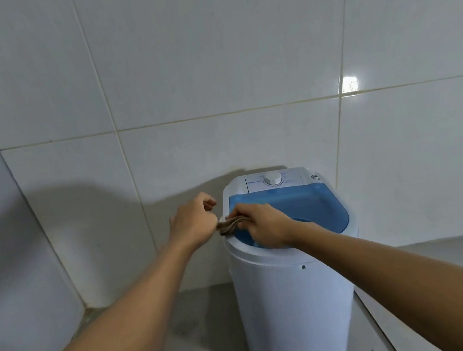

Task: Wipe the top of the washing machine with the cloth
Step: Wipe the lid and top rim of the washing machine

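A small white washing machine (296, 303) stands on the floor against the tiled wall. It has a blue see-through lid (306, 205) and a white dial (273, 179) at the back. My right hand (263, 225) rests on the lid's front left part, gripping a bunched brown cloth (228, 227) that lies over the left rim. My left hand (194, 223) is just left of the machine, fingers curled, touching the cloth's left end; I cannot see whether it grips the cloth.
White tiled walls (205, 71) meet in a corner at the left. Grey concrete floor (196, 336) surrounds the machine. A pale strip (380, 322) runs along the floor on the right.
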